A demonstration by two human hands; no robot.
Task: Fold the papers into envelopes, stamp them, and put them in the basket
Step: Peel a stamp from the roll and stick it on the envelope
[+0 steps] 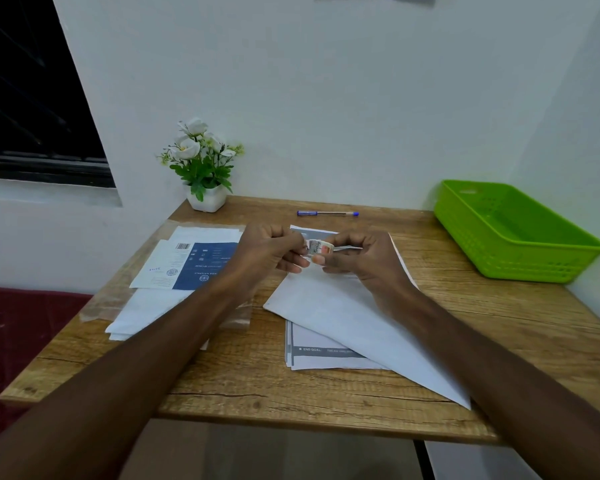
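My left hand (269,249) and my right hand (359,258) meet above the middle of the wooden table (257,386). Between their fingertips they pinch a small roll of printed stamps or tape (320,248). Under my right wrist lies a white paper folded on a slant (336,317), on top of a printed sheet (323,355). A stack of white papers with a blue printed leaflet (194,268) lies to the left. The green plastic basket (520,233) stands at the table's right, with nothing in it.
A blue pen (327,213) lies behind my hands near the wall. A white pot of artificial flowers (205,168) stands at the back left corner. A dark window is at the left. A clear plastic sleeve (97,306) lies under the left paper stack.
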